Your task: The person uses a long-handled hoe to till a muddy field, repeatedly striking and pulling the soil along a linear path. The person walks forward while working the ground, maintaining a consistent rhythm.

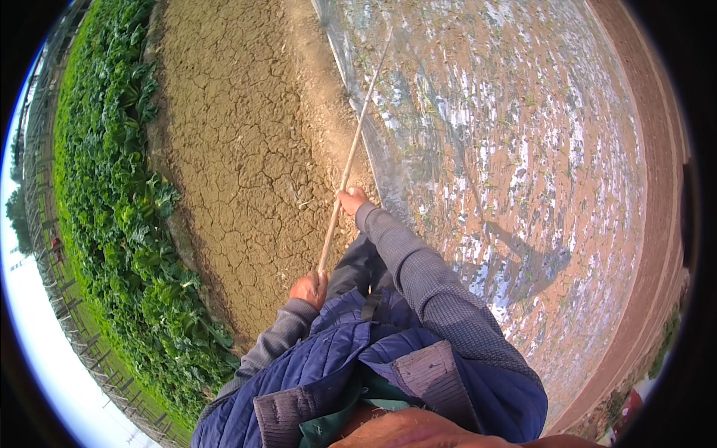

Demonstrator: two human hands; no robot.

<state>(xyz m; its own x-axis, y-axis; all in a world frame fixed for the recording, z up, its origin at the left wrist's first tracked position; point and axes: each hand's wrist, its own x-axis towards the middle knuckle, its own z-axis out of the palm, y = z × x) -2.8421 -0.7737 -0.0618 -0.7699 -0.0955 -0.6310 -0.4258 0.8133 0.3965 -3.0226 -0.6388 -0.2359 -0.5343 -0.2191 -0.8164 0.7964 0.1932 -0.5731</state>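
A long wooden pole (358, 134) runs from near my waist up and away to the right. My left hand (310, 289) is closed around its lower end. Farther along the shaft, my right hand (353, 200) grips it too. The pole's far tip lies over the edge of a clear plastic film (476, 140) that covers a bed with small green shoots. Whether the tip touches the film I cannot tell. My shadow falls on the film at the right.
Cracked dry soil (241, 140) lies along the left of the film. Beyond it stands a dense row of leafy green plants (134, 235), with a fence (61, 302) at the far left. A strip of brown soil (661, 145) borders the film at the far right.
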